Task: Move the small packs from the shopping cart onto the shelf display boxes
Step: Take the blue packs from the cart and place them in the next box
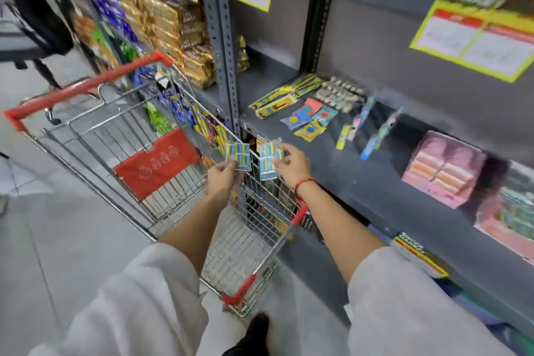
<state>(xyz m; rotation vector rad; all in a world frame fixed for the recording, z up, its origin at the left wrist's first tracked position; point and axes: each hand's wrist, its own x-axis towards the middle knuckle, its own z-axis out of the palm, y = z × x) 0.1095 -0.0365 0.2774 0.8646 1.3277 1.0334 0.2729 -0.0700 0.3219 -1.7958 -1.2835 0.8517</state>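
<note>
My left hand (222, 179) grips a small blue-and-yellow pack (238, 156) above the wire shopping cart (121, 136). My right hand (291, 166) holds a second pack of the same kind (267, 162) over the cart's right rim, close to the grey shelf (384, 182). The two packs are a little apart. On the shelf to the right stands a pink display box (442, 169); a further box (508, 220) sits at the right edge, blurred. The cart basket shows bare wire where I can see it.
Loose colourful packs (309, 117) and yellow strips (286, 95) lie on the shelf behind my hands. Gold snack bags (179, 29) fill the bay to the left. Yellow price tags (476, 35) hang from the shelf above. My shoe (257, 329) is by the cart's corner.
</note>
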